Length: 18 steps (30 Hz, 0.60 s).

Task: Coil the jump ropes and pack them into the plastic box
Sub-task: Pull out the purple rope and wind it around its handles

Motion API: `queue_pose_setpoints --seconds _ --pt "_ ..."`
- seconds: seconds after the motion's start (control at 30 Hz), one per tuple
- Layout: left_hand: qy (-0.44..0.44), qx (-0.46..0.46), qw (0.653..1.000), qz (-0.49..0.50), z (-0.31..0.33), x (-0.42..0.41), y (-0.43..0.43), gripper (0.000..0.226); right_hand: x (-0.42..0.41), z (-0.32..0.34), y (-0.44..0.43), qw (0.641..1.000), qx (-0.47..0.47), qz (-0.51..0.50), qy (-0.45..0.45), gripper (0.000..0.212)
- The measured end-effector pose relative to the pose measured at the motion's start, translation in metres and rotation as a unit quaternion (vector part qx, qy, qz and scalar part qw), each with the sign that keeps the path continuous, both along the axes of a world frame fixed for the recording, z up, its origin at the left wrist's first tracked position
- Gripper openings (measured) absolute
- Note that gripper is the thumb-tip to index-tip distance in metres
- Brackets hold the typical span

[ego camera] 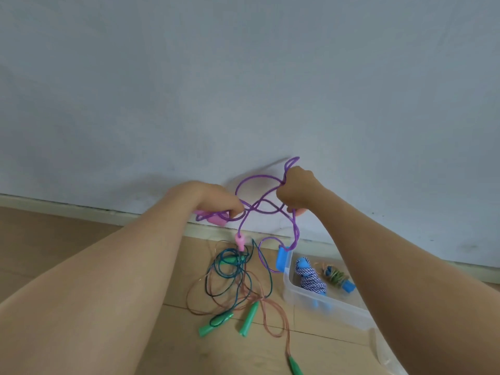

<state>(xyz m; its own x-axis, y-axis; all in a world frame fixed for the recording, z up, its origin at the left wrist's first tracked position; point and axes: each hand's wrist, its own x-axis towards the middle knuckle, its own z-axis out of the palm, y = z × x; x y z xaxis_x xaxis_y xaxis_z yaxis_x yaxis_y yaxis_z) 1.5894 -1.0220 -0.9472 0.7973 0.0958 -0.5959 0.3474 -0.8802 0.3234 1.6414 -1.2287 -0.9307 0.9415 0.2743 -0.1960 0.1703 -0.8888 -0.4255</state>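
Forearms [113, 280] (bare) over floor ropes [232, 282], box [324, 307].

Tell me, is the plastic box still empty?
No, the plastic box already holds a coiled blue-and-white rope and a second small bundled rope beside it.

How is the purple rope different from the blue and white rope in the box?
The purple rope is held up in the air by both hands, left and right; the blue and white rope lies in the plastic box. The purple one hangs in loose, messy loops; the blue and white one is wound into a tight bundle. The purple is one plain colour; the other is striped. Both are jump ropes.
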Motion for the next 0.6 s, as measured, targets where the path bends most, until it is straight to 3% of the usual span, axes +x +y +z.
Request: queue_pose_setpoints --seconds 0.07,0.13,0.23,0.33,0.43,0.5,0.6 --pt "0.031 -0.049 0.998 0.018 0.000 -0.007 -0.003 0.014 -0.004 0.001 -0.008 0.998 -0.031 0.014 0.058 0.016" --pt "0.031 -0.052 0.998 0.028 0.003 -0.011 -0.005 0.020 -0.007 0.003 -0.012 0.993 -0.052 0.018 0.101 0.017" --pt "0.023 -0.026 0.999 0.040 0.003 -0.011 -0.001 0.030 -0.005 0.005 -0.011 0.998 -0.049 -0.012 0.045 0.007" --pt "0.023 -0.091 0.990 0.106 0.000 -0.012 0.002 0.032 0.002 0.008 -0.013 0.987 0.067 -0.124 -0.071 0.047" --pt "-0.007 -0.139 0.979 0.149 0.007 -0.013 0.004 0.032 0.000 0.015 -0.016 0.952 0.228 -0.155 -0.131 0.053" --pt "-0.005 -0.202 0.964 0.171 0.015 -0.016 0.005 0.037 -0.002 0.017 -0.017 0.958 0.238 -0.117 -0.109 0.061" --pt "-0.012 -0.287 0.942 0.171 0.020 -0.018 0.003 0.052 -0.005 0.015 -0.017 0.991 0.115 0.059 -0.013 0.067"
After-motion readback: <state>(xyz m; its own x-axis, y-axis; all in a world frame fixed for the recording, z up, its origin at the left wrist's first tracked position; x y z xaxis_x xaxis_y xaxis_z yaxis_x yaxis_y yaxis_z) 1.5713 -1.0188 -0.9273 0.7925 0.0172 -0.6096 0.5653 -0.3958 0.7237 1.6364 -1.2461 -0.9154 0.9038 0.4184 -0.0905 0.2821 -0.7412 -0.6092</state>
